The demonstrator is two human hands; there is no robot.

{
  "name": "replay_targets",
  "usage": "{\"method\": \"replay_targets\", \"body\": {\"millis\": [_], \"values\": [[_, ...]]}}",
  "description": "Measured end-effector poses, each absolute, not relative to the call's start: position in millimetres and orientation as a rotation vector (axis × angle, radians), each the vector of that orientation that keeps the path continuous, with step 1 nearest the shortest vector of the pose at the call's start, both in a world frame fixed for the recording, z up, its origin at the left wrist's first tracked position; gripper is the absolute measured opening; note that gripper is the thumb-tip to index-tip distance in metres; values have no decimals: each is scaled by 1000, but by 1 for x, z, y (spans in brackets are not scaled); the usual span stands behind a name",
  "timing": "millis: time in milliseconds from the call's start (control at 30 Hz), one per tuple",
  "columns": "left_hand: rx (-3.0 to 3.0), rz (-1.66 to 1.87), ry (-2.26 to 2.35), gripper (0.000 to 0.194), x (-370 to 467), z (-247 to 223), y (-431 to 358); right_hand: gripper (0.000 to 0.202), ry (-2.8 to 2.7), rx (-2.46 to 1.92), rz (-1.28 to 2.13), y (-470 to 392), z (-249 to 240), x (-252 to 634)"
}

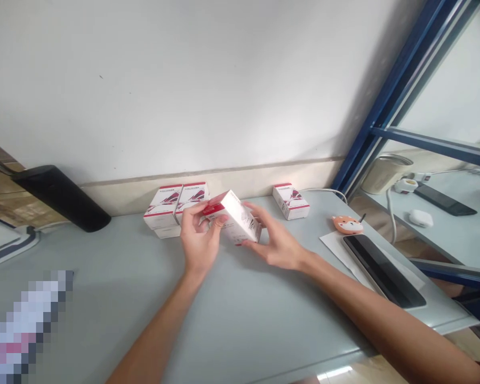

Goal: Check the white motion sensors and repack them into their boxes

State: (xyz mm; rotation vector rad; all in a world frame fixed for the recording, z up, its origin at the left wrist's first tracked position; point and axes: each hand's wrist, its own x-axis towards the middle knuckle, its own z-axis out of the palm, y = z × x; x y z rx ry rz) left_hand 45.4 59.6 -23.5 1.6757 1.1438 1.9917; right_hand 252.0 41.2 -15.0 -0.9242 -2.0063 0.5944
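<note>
A small white and red cardboard box (234,218) is held tilted above the grey table, between both hands. My left hand (202,234) grips its upper left end, with the thumb on the near face. My right hand (274,237) closes on the lower right end, fingers behind and thumb beneath. Similar boxes (164,205) stand grouped against the wall just behind my left hand, which hides part of them. Another such box (291,201) sits alone by the wall, beyond my right hand.
A black cylindrical object (62,197) leans at the left. On the right, a black phone-like device (384,269) lies on white paper (332,245), beside an orange animal-faced case (347,225). A blue-framed glass pane (436,144) borders the table (240,320). A pixelated item (28,325) lies front left.
</note>
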Motion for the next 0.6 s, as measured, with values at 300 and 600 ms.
{"method": "replay_targets", "body": {"millis": [300,600], "values": [[1848,2032,2094,37,14,-12,66,54,-2137,-1124,-53,56,-34,229],[1038,1935,2085,34,-46,-21,93,63,-2210,-1033,412,107,-59,175]]}}
